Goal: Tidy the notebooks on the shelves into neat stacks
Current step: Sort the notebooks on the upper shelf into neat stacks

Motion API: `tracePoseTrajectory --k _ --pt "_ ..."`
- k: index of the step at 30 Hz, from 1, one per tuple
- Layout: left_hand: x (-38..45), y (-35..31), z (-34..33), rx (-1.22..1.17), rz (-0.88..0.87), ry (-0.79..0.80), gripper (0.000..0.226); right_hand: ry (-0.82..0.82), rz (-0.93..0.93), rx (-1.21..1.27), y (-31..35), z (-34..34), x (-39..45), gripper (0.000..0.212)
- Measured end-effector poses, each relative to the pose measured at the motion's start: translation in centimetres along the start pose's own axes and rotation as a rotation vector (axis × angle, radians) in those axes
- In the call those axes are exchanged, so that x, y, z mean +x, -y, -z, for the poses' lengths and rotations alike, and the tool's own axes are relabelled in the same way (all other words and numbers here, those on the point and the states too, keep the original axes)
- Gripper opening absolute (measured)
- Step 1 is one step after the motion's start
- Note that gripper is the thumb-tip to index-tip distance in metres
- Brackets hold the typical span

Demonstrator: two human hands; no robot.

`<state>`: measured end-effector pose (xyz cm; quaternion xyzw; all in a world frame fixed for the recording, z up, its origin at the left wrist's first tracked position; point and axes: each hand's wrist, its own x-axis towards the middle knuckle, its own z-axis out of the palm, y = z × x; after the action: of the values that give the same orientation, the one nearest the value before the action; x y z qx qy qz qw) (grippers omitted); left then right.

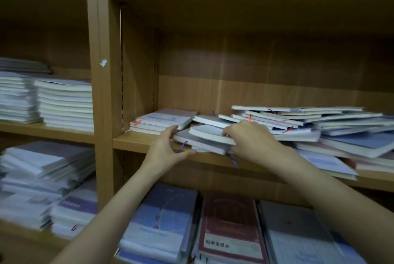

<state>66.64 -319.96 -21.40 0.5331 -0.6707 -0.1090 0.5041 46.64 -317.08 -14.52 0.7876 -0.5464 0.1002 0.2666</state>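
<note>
While both bare forearms are being stretched up and forward to the middle shelf, these points are being shown:

Left hand: the left hand (168, 146) is being held palm-right at the left end of a small bundle of grey-covered notebooks (207, 139), with fingers curled over the upper left corner and the thumb being pressed under the front edge.

Right hand: the right hand (249, 140) is being laid over the right end of the same bundle, knuckles up, wrist bent down; the fingers are being curled onto the top cover, while the thumb is hidden below.

Held bundle: a few slim notebooks are being gripped between the two hands, tilted, at the front edge of the light brown wooden shelf board (136, 141); a purple ribbon marker (182, 146) is being left dangling from it.

Neat pile: a short squared stack of white-paged notebooks (162, 122) is being kept at the left end of the board, just beside the bundle.

Loose heap: a sprawl of overlapping blue and grey notebooks (319, 127) is being spread over the right half of the board, some hanging over its front edge.

Lower shelf: a dark red notebook (231, 227) is lying flat between a blue-covered notebook (162, 221) and a grey one.

Left bay: tall stacks of white notebooks (64, 104) are being stored there.
</note>
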Motion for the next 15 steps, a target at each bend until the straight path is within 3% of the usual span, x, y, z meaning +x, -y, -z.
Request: tracePoseTrajectory --k 4,9,15 --pt "-1.3 -1.4 -1.2 0.032 -0.056 -0.133 0.074 -0.106 -0.065 -0.007 -1.6 2.0 0.0 0.025" --pt "-2.5 -1.7 -1.8 0.008 -0.184 -0.139 0.057 -0.198 -0.041 0.088 -3.4 4.8 -0.8 0.019" --pt "-3.7 -1.9 -2.2 -0.162 -0.148 -0.226 0.052 -0.028 0.199 -0.032 -2.1 2.9 -3.3 0.03"
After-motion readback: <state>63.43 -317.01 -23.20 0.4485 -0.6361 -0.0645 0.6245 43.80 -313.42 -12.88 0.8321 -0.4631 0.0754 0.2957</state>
